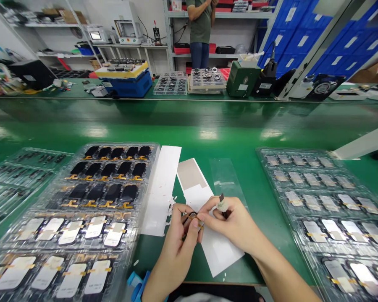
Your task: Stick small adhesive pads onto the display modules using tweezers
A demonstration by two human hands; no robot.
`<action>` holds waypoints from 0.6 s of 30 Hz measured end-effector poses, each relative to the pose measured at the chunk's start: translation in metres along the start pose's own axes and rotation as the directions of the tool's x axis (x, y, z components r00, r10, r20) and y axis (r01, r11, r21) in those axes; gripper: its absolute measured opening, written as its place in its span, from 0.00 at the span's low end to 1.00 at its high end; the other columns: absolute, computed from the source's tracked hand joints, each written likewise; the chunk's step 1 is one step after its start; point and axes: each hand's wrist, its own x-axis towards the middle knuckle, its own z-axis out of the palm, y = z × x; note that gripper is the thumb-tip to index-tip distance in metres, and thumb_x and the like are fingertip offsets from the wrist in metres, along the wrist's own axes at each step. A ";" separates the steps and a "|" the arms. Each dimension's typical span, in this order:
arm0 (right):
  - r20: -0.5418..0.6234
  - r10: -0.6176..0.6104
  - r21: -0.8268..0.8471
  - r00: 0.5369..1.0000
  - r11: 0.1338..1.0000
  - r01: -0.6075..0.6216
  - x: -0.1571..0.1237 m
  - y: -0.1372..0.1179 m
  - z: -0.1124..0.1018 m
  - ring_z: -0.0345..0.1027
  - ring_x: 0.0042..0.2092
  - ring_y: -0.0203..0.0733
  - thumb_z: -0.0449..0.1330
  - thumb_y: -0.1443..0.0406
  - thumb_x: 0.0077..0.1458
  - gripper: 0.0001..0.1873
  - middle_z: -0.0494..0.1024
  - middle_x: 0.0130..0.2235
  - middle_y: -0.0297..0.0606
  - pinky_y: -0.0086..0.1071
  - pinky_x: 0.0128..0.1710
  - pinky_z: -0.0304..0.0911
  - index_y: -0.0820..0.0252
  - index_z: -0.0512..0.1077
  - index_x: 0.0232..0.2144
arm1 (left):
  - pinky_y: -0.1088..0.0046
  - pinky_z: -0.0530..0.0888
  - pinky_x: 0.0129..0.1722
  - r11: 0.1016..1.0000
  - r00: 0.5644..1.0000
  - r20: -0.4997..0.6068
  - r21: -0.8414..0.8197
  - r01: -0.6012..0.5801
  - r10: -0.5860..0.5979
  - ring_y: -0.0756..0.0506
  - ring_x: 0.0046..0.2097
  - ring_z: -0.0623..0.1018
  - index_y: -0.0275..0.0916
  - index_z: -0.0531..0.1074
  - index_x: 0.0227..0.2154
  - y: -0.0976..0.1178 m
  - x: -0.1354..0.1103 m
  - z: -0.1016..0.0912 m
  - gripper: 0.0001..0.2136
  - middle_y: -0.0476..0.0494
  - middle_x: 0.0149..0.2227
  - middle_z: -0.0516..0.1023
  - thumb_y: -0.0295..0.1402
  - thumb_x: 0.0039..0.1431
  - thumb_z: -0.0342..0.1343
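The green counter bears a left tray and a right tray of panels, a white sheet between. Above its edge, left hand and right hand clamp their grip on one dark part.

Far table held yellow-topped blue crate, green box. Person stood by back shelf, blue bins stacked off to the right.
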 end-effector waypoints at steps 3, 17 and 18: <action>-0.002 0.005 -0.022 1.000 1.000 -0.005 0.000 0.002 -0.001 0.36 0.20 0.29 0.65 0.59 0.55 0.14 0.46 0.17 0.20 0.29 0.21 0.41 0.59 0.72 0.22 | 0.76 0.58 0.25 1.000 1.000 0.008 -0.007 -0.009 0.009 0.51 0.26 0.60 0.44 0.56 0.40 -0.001 0.001 0.000 0.14 0.56 0.26 0.63 0.49 0.71 0.47; -0.392 -0.202 -0.273 0.897 0.957 0.097 0.015 0.004 -0.030 0.68 0.38 0.42 0.54 0.43 0.64 0.27 0.72 0.33 0.37 0.35 0.42 0.62 0.57 0.75 0.26 | 0.56 0.70 0.50 0.805 0.986 -0.020 0.580 -0.122 0.164 0.37 0.52 0.76 0.42 0.63 0.42 0.013 0.011 0.003 0.04 0.36 0.49 0.78 0.32 0.72 0.43; -0.424 -0.208 -0.272 0.881 0.958 0.095 0.020 0.007 -0.034 0.68 0.37 0.42 0.54 0.42 0.63 0.28 0.72 0.32 0.37 0.35 0.41 0.63 0.57 0.74 0.27 | 0.52 0.69 0.53 0.756 0.980 0.011 0.635 -0.161 0.200 0.35 0.58 0.74 0.42 0.63 0.42 0.015 0.014 0.004 0.04 0.34 0.54 0.77 0.30 0.71 0.44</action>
